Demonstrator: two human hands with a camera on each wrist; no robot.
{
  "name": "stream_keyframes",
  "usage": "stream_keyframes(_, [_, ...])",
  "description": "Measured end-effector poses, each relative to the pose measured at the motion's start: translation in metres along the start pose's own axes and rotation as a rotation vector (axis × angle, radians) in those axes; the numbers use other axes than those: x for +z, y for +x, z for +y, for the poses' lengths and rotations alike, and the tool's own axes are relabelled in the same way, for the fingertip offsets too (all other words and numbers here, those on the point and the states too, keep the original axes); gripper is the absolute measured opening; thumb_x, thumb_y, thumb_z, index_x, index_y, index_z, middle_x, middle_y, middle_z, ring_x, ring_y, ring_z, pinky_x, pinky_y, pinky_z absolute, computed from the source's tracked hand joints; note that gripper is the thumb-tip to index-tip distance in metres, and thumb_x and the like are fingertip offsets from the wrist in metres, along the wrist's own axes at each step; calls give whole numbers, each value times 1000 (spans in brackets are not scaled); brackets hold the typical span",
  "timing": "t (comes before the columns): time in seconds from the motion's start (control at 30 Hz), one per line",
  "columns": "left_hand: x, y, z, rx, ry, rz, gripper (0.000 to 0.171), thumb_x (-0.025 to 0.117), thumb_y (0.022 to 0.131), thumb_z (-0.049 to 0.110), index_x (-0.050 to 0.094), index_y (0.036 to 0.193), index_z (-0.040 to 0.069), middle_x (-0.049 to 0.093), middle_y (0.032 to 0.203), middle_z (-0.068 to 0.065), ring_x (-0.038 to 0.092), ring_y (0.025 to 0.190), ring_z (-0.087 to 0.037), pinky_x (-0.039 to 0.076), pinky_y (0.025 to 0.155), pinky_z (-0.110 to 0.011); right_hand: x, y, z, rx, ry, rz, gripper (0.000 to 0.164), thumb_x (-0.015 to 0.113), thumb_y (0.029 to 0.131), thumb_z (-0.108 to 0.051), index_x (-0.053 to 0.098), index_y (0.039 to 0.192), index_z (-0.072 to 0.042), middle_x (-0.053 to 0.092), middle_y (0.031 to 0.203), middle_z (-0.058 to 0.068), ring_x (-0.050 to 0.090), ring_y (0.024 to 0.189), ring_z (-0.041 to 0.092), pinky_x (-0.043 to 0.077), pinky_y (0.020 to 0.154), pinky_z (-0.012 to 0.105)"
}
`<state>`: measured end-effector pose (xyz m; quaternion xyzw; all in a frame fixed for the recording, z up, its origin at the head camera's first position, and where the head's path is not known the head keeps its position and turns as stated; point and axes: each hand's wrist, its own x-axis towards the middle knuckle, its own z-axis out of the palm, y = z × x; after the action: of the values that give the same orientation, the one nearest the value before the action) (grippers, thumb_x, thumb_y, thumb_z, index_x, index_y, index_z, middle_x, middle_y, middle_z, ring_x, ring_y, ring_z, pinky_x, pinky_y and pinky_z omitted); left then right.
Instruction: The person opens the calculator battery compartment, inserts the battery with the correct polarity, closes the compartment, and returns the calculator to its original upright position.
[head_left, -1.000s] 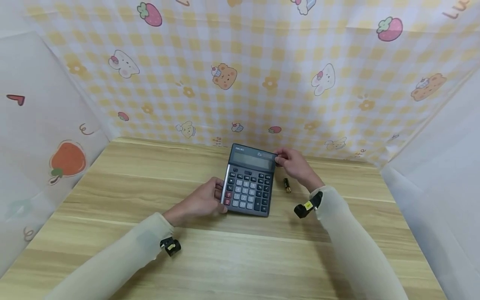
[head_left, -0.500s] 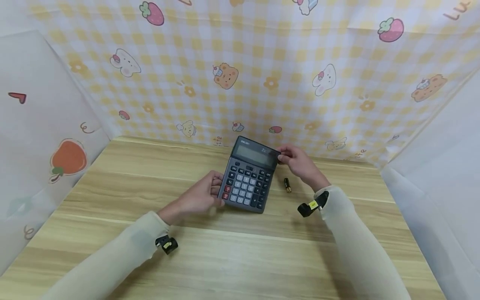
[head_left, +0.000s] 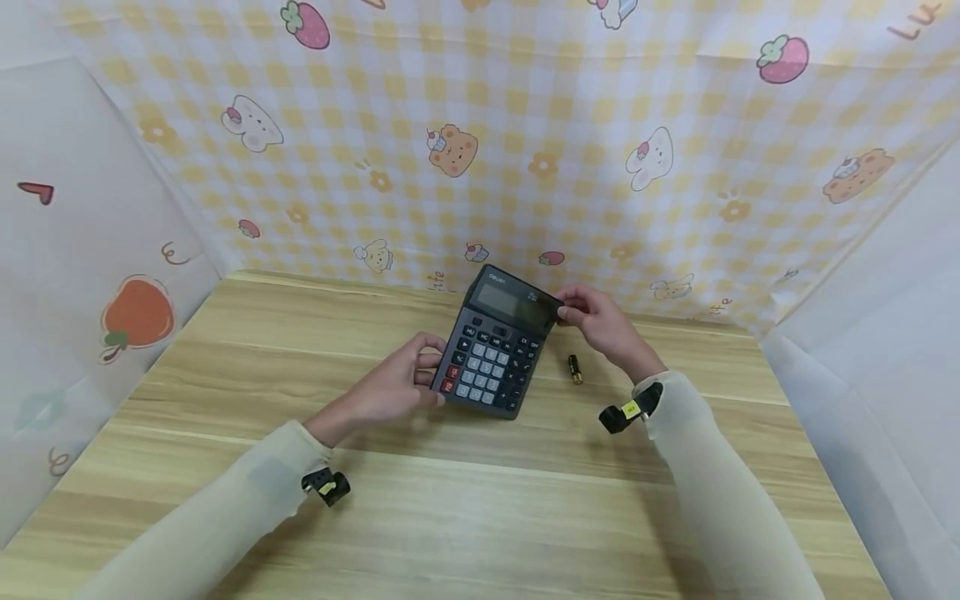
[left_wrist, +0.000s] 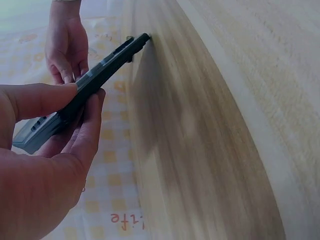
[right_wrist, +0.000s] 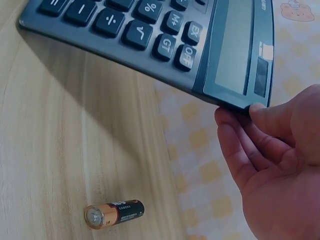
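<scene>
A dark grey desk calculator [head_left: 491,346], tilted with its keys facing up, is held between both hands above the table. My left hand [head_left: 393,379] grips its lower left edge, thumb on the face and fingers beneath, as the left wrist view shows on the calculator [left_wrist: 95,75]. With thumb and fingertips my right hand [head_left: 600,325] pinches the top right corner beside the display. In the right wrist view the OFF and GT keys of the calculator [right_wrist: 135,35] show near that hand [right_wrist: 280,145]. Its underside is hidden from the head view.
One black and copper battery [head_left: 574,369] lies on the wood-grain table [head_left: 480,517], right of the calculator and below my right hand. A yellow checked cloth [head_left: 540,125] hangs close behind the table's back edge. White sheets [head_left: 67,275] stand at the sides.
The calculator has turned clockwise and tipped up, its top edge moving toward the cloth. Both hands keep hold of it; the left has shifted slightly left and up. The battery stays put.
</scene>
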<state>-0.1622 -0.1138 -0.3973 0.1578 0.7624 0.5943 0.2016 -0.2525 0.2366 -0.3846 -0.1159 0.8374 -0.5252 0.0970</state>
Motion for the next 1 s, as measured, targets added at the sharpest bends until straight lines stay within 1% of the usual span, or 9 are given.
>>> stream_keyframes(0.13, [-3,-1,1,15,16,-8,60,67,90,-21,43,143,-3,64,148,-30,70,126,-41,59,101,-44,-1,-1,1,-20,-2,7,27,56,115,-3,61,138,7,68,128,26,65,124,53,47,113,65])
stream_keyframes(0.27, [-4,-1,2,30,35,-18,60,68,92,-19,43,143,-2,65,148,-28,70,128,-41,59,103,-45,-2,-2,2,-44,-44,25,31,59,114,-5,63,143,4,71,126,26,70,117,49,52,107,64])
stream_keyframes(0.33, [-4,-2,3,35,44,-21,60,68,92,-19,43,144,-2,65,147,-28,70,128,-41,59,103,-46,-3,-3,2,-60,-70,31,32,60,114,-5,64,144,3,73,121,27,71,111,48,55,103,62])
stream_keyframes(0.4, [-4,-2,4,40,55,-19,60,68,92,-19,44,143,-2,66,147,-28,70,127,-42,59,103,-47,-3,-4,1,-73,-79,31,31,61,113,-5,66,144,1,74,115,28,72,107,50,57,99,62])
stream_keyframes(0.5, [-5,-3,5,51,79,-16,60,69,92,-19,44,143,-1,67,146,-27,71,126,-41,59,103,-47,-4,-6,1,-86,-67,23,29,61,113,-4,67,141,2,75,109,29,71,105,53,59,96,61])
stream_keyframes(0.63, [-5,-5,8,79,104,-20,59,70,92,-20,45,142,-1,68,144,-26,73,123,-39,59,102,-47,-6,-8,0,-90,-26,15,29,61,113,-3,67,140,3,76,109,28,72,106,53,59,96,62])
stream_keyframes(0.73, [-5,-6,10,106,129,-21,59,69,91,-20,45,142,-1,68,143,-27,74,121,-39,59,102,-47,-8,-9,0,-95,-12,19,29,61,112,-2,67,140,4,77,109,27,75,102,46,61,94,57])
stream_keyframes(0.9, [-5,-7,16,139,197,-8,58,70,91,-19,47,142,-1,68,143,-26,75,118,-37,59,102,-48,-10,-10,2,-97,18,26,28,62,112,0,69,138,5,77,111,28,79,96,31,64,89,44])
stream_keyframes(1.0, [-5,-8,18,161,235,-4,57,69,91,-19,48,141,-1,69,143,-26,75,118,-36,59,102,-49,-10,-10,2,-96,42,29,28,61,112,1,68,138,6,77,113,30,79,94,24,64,88,41])
